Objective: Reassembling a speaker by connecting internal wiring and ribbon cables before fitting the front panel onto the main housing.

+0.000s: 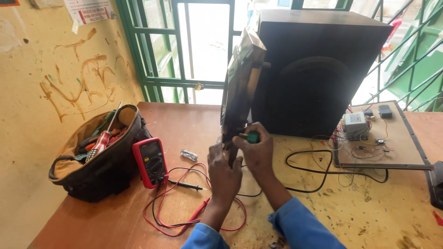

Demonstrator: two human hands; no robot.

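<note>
A tall dark panel point(240, 78) stands on edge on the wooden table point(184, 124), leaning beside a large black speaker box point(318, 69). My left hand point(224, 173) grips the panel's lower edge. My right hand point(256, 150) is closed around a green-handled screwdriver point(252, 136) held against the bottom of the panel. Both arms wear blue sleeves.
A red multimeter point(150, 161) with red and black leads point(184, 203) lies left of my hands. A black tool bag point(99, 152) with screwdrivers stands at the far left. A board with wired electronics point(378, 138) lies at the right. A green window grille point(184, 46) is behind.
</note>
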